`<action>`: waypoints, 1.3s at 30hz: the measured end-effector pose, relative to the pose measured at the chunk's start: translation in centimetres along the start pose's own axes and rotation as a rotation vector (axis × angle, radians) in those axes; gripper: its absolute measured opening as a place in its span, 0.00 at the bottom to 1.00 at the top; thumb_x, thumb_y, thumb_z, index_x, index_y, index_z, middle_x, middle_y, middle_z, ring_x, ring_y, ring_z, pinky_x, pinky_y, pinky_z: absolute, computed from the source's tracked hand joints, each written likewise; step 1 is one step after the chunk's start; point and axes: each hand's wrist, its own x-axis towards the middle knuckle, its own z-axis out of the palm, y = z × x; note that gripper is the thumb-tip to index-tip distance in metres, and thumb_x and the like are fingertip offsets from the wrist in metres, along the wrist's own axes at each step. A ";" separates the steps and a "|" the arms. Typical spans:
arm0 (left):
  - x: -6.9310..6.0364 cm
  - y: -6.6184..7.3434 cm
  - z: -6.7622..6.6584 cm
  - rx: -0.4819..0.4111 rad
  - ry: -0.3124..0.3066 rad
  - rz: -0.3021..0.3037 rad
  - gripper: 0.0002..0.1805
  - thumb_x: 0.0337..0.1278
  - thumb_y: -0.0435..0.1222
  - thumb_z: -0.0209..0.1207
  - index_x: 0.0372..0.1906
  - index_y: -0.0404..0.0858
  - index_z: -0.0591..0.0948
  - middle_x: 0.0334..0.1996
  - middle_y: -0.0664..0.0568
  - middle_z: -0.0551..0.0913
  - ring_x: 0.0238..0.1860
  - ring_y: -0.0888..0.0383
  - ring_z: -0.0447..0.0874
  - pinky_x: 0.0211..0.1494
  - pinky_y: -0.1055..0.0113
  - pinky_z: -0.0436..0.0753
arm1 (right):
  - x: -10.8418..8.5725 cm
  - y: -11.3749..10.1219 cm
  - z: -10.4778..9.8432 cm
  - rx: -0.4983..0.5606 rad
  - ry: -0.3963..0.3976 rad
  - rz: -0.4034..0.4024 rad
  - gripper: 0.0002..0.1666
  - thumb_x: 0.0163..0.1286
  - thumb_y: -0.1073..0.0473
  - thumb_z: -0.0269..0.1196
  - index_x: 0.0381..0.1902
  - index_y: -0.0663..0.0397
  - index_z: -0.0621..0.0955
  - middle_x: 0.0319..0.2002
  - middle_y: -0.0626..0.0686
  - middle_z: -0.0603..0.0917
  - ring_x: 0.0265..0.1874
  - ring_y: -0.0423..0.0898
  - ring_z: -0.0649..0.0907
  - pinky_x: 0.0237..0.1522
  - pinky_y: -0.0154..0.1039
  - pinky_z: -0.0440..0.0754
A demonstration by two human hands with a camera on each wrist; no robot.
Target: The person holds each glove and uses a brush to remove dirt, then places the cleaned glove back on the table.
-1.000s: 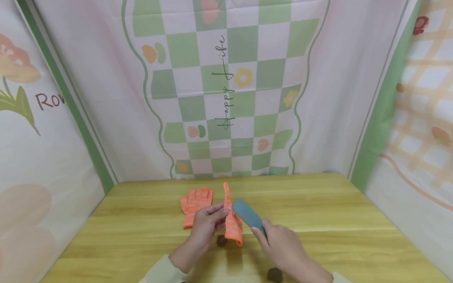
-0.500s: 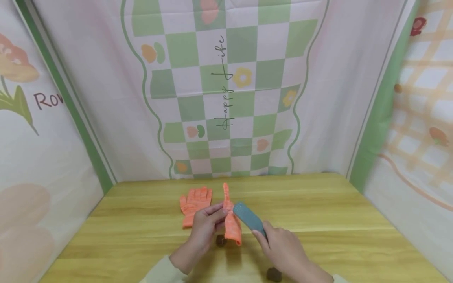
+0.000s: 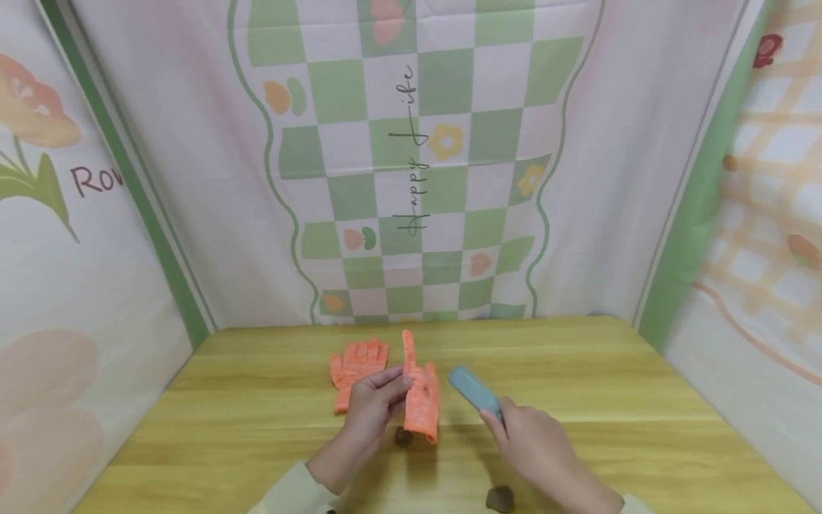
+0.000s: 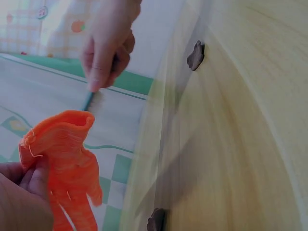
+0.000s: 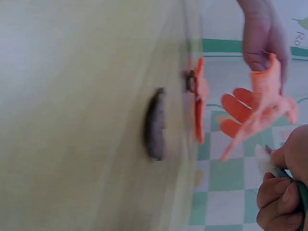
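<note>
My left hand (image 3: 372,407) pinches an orange knit glove (image 3: 420,403) above the table. The glove hangs with its cuff toward me in the head view; in the left wrist view its cuff gapes and its fingers (image 4: 91,187) spread downward. To its right, my right hand (image 3: 536,439) grips the handle of a blue-green brush (image 3: 474,389). Pale bristles (image 5: 263,159) show in the right wrist view. The brush head is apart from the glove. A second orange glove (image 3: 359,364) lies flat on the table behind my left hand, partly hidden by it.
One dark brown lump (image 3: 403,436) lies on the wooden table (image 3: 610,385) below the held glove. Another dark lump (image 3: 499,499) is nearer the front edge, beside my right forearm. Patterned cloth (image 3: 437,178) stands around the back and sides.
My right hand has drawn the brush to the right, off the glove. The held glove's right side now stands out more. My left hand keeps nearly the same place.
</note>
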 end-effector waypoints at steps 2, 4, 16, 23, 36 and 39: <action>0.0 -0.1 0.0 0.003 -0.007 -0.001 0.16 0.60 0.26 0.61 0.52 0.22 0.79 0.35 0.46 0.87 0.33 0.59 0.86 0.39 0.68 0.85 | 0.1 -0.3 -0.4 0.008 0.019 -0.019 0.17 0.75 0.48 0.55 0.30 0.53 0.75 0.14 0.43 0.66 0.10 0.39 0.65 0.12 0.31 0.62; 0.0 -0.3 0.0 0.011 -0.015 -0.002 0.16 0.60 0.26 0.61 0.52 0.22 0.79 0.35 0.46 0.87 0.33 0.59 0.85 0.39 0.69 0.85 | 0.1 -0.7 -0.7 0.026 0.027 -0.030 0.18 0.75 0.46 0.54 0.30 0.51 0.75 0.14 0.43 0.66 0.10 0.38 0.65 0.12 0.31 0.62; -0.2 -0.3 0.5 0.000 -0.040 -0.010 0.17 0.60 0.26 0.61 0.52 0.21 0.78 0.34 0.46 0.87 0.32 0.60 0.86 0.39 0.69 0.85 | 0.1 -2.6 -0.3 0.100 0.011 -0.071 0.20 0.76 0.46 0.54 0.25 0.47 0.68 0.13 0.42 0.65 0.10 0.36 0.61 0.13 0.30 0.60; -0.2 -0.4 0.6 -0.028 -0.017 0.002 0.16 0.60 0.25 0.60 0.52 0.21 0.78 0.33 0.48 0.86 0.33 0.61 0.85 0.39 0.70 0.85 | -0.1 -2.5 0.4 0.103 0.003 -0.083 0.19 0.76 0.45 0.53 0.27 0.47 0.69 0.13 0.42 0.64 0.10 0.35 0.60 0.12 0.29 0.59; -0.1 -0.5 0.6 -0.048 0.024 0.013 0.18 0.60 0.24 0.60 0.54 0.20 0.76 0.33 0.47 0.86 0.32 0.62 0.85 0.37 0.71 0.85 | -0.6 -2.2 0.7 0.050 0.027 -0.106 0.18 0.75 0.46 0.55 0.27 0.48 0.69 0.13 0.42 0.63 0.11 0.36 0.61 0.12 0.30 0.59; -0.1 -0.5 0.6 -0.038 0.046 0.014 0.18 0.59 0.24 0.60 0.54 0.20 0.76 0.33 0.48 0.86 0.31 0.62 0.85 0.36 0.72 0.85 | -0.6 -2.2 0.7 0.038 0.033 -0.110 0.18 0.75 0.46 0.56 0.27 0.48 0.69 0.13 0.42 0.63 0.11 0.37 0.62 0.12 0.31 0.60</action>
